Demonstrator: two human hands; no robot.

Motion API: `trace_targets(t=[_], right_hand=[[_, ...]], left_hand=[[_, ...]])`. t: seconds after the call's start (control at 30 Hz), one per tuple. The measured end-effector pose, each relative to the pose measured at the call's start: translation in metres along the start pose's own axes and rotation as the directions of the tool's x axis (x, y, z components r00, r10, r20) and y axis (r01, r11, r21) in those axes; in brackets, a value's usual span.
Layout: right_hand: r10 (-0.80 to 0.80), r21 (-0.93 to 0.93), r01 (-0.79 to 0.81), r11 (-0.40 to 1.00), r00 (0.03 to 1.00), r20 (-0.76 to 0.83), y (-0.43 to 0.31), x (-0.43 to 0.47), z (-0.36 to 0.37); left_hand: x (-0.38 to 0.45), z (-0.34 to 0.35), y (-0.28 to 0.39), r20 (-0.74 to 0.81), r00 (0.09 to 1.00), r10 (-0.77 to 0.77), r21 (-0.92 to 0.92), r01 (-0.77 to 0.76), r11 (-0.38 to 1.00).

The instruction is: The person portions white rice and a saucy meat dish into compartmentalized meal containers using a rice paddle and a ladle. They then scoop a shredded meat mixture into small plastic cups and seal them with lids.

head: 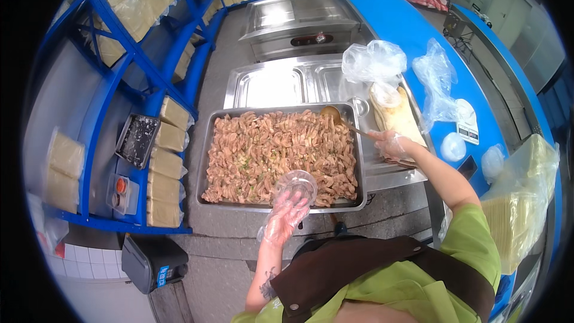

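Note:
A large steel tray [202, 161] full of cut meat pieces [287, 143] with green bits lies before me. My left hand [287, 215], in a clear plastic glove, holds a round clear plastic bowl [299, 184] over the tray's near edge. My right hand [392, 143], also gloved, grips the handle of a ladle [331, 114] to the right of the tray. The ladle's brass-coloured head rests at the tray's back right corner. Beneath and beyond the right hand, a pale slab of food [394, 107] lies on the steel surface, partly covered by plastic film.
Plastic bags [435, 80], a digital scale [467, 130] and a phone [467, 167] lie on the blue conveyor belt [385, 13]. Stacked containers in plastic [515, 206] stand at right. Blue shelving [110, 98] with wrapped packs lines the left; a dark bin [152, 260] stands below.

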State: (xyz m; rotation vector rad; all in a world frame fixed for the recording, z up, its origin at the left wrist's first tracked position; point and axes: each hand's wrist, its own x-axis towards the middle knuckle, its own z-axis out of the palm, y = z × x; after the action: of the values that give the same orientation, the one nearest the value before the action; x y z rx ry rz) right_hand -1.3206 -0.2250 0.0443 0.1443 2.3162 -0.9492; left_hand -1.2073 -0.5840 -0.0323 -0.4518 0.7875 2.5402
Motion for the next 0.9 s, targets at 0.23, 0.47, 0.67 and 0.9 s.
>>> trace_targets(t=[0.23,0.47,0.67,0.9], right_hand=[[-0.031,0.131,0.018,0.991,0.995,0.095,0.008,-0.004,-0.007],[-0.094,0.461,0.072,0.884,0.995,0.023,0.032,-0.005,0.005],[-0.068,0.662,0.055,0.748,0.998,-0.006,0.018,-0.026,0.005],[-0.096,0.662,0.089,0.744,0.995,-0.026,-0.014,-0.062,-0.001]], left_hand=[[0.028,0.007,0.008,-0.042,0.999,0.002,0.007,-0.002,1.000],[0.072,-0.002,0.035,-0.027,0.996,-0.081,-0.017,0.081,0.997],[0.107,0.008,0.049,-0.030,0.996,-0.087,0.098,0.090,0.991],[0.159,0.021,0.044,-0.074,0.986,-0.151,0.201,0.164,0.966]])
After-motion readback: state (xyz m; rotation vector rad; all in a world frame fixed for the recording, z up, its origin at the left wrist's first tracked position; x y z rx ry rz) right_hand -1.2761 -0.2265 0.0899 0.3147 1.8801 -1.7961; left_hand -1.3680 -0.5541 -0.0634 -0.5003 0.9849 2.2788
